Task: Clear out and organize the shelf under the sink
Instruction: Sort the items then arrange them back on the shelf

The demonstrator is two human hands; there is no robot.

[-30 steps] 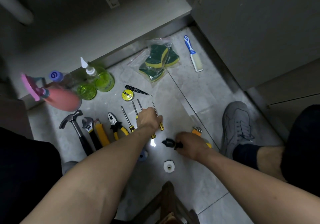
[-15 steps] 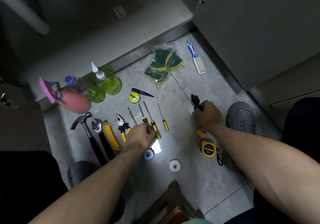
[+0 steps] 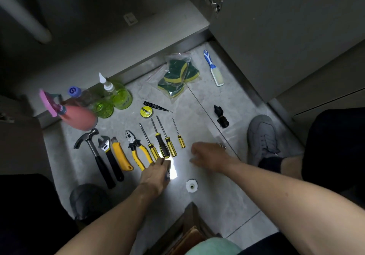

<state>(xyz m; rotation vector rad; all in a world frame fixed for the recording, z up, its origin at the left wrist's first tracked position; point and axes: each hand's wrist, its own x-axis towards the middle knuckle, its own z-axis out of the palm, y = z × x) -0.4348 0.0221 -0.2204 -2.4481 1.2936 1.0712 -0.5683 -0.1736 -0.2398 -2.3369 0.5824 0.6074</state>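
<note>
The clear-out looks done: steel hammer (image 3: 89,148), yellow-handled pliers (image 3: 136,150) and screwdrivers (image 3: 167,141) lie sorted at ten o'clock of the left hand (image 3: 156,172), which grips something bright, right hand (image 3: 207,157) loose and empty; restocking remains.

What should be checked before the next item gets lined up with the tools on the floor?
1. Screwdriver row parallel, shafts pointing away: ok.
2. Left hand free: cannot tell; its fingers are over a bright light source.
3. Right hand free: ok, nothing visibly held.
4. Black fitting set apart by the shoe: ok.
5. White ring sorted: not ok, lying alone.
6. Bottles grouped at the back: ok.
</note>
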